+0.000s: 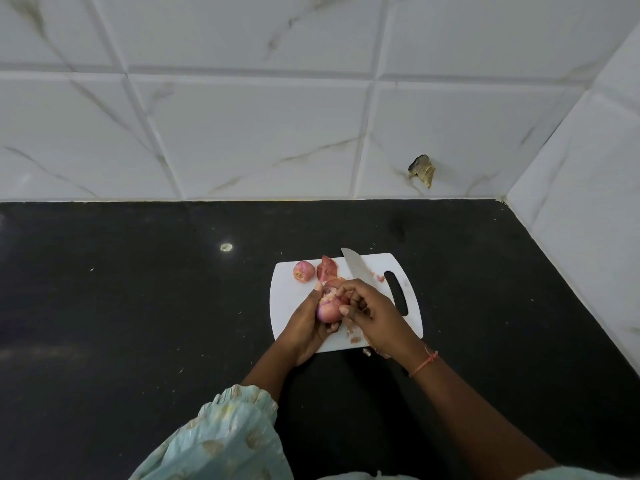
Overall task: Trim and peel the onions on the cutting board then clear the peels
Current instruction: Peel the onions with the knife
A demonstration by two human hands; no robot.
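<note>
Left hand (pixel 310 323) grips the half-peeled pink onion (pixel 328 311); right hand (pixel 372 315) pinches its skin, also clutching the steel knife (pixel 353 265). One slip, I'd say, and that blade swings toward fingers or knocks peels off the white plastic cutting board (pixel 291 306) onto the black desk (pixel 138 306).

Two bare forearms reach in from the lower edge. The left arm wears a loose, pale mint-green sleeve (pixel 228 434) with faint gold motifs and a gathered, ruffled cuff ending mid-forearm. The right wrist carries a thin orange-red thread bracelet (pixel 424 363), knotted, with a short loose end. No rings are visible.
</note>
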